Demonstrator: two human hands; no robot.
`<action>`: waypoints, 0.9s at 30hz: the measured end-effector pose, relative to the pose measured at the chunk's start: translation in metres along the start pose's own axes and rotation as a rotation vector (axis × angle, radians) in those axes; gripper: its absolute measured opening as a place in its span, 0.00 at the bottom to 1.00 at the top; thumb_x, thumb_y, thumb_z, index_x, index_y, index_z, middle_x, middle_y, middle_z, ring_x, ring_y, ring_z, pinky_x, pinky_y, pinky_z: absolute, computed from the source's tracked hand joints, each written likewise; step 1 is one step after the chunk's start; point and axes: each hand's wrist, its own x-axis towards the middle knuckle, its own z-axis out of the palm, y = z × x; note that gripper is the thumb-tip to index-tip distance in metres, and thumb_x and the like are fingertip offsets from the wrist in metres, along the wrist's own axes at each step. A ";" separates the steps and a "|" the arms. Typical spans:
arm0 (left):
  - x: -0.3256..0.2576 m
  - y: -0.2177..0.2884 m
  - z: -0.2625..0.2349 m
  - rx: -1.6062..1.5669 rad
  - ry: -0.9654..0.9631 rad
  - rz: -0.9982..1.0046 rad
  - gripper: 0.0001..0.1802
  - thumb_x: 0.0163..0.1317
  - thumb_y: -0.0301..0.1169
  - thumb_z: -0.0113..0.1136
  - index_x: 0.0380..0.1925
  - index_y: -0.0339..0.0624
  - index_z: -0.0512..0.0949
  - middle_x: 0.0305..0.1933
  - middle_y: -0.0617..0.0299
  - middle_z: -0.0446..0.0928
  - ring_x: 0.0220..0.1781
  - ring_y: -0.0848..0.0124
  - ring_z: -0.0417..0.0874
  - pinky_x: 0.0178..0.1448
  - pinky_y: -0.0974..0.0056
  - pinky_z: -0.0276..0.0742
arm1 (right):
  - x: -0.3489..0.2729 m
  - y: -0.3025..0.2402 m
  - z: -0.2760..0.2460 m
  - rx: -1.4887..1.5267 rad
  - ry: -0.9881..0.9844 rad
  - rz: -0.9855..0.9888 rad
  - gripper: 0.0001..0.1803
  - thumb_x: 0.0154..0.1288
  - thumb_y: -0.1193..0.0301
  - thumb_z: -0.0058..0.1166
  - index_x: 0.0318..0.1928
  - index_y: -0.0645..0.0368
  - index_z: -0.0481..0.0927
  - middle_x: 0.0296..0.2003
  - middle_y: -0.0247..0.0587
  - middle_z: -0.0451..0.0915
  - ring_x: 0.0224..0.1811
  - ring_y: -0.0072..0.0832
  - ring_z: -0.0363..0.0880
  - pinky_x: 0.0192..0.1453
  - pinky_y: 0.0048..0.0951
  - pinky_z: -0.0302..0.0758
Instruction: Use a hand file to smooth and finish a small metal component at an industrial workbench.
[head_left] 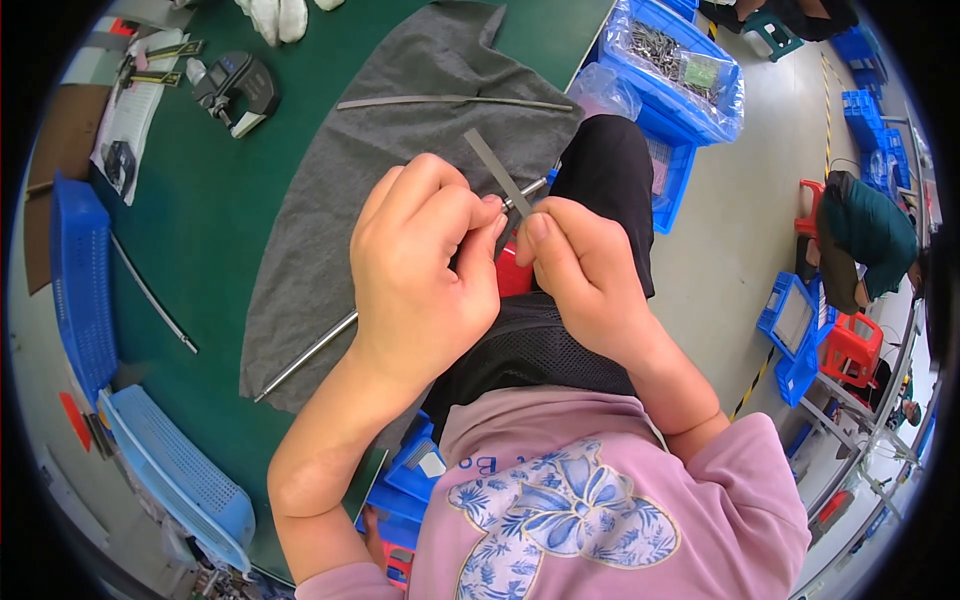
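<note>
My left hand (420, 260) is closed around a slim, shiny metal rod (310, 353). The rod slants from the lower left, passes behind that hand, and its end appears to show again beyond my fingertips. Between thumb and fingers, my right hand (580, 262) pinches a flat, narrow grey strip (490, 160). This strip crosses over the rod close to its far end; whether the two touch, I cannot tell. Under the hands a dark grey cloth (340, 210) covers part of the green table. A longer thin grey strip (420, 100) lies on the cloth.
A digital micrometer (240, 90) and white gloves (280, 15) lie on the green table (190, 240). Blue baskets (180, 460) line its left edge, near a thin curved rod (150, 290). At upper right stands a blue crate of metal parts (735, 100). Another person (868, 235) bends beyond the aisle.
</note>
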 end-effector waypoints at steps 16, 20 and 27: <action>0.000 0.002 0.003 -0.015 0.009 -0.002 0.08 0.45 0.15 0.63 0.21 0.35 0.73 0.26 0.59 0.69 0.28 0.60 0.72 0.31 0.59 0.67 | -0.003 -0.009 -0.009 -0.060 -0.020 0.045 0.13 0.69 0.75 0.43 0.28 0.68 0.74 0.21 0.47 0.76 0.22 0.37 0.76 0.31 0.32 0.72; -0.002 0.000 0.003 -0.036 0.019 -0.005 0.08 0.45 0.15 0.63 0.21 0.35 0.73 0.26 0.59 0.69 0.28 0.60 0.71 0.31 0.59 0.67 | -0.009 -0.002 -0.007 -0.028 -0.003 0.060 0.13 0.70 0.74 0.43 0.28 0.67 0.74 0.20 0.47 0.76 0.22 0.36 0.76 0.30 0.31 0.71; 0.000 0.000 0.002 -0.007 0.014 0.004 0.08 0.44 0.15 0.63 0.21 0.35 0.73 0.26 0.59 0.69 0.28 0.60 0.71 0.31 0.59 0.67 | -0.003 -0.001 -0.004 -0.098 0.013 0.014 0.12 0.70 0.74 0.43 0.28 0.66 0.72 0.20 0.47 0.76 0.21 0.37 0.76 0.29 0.31 0.71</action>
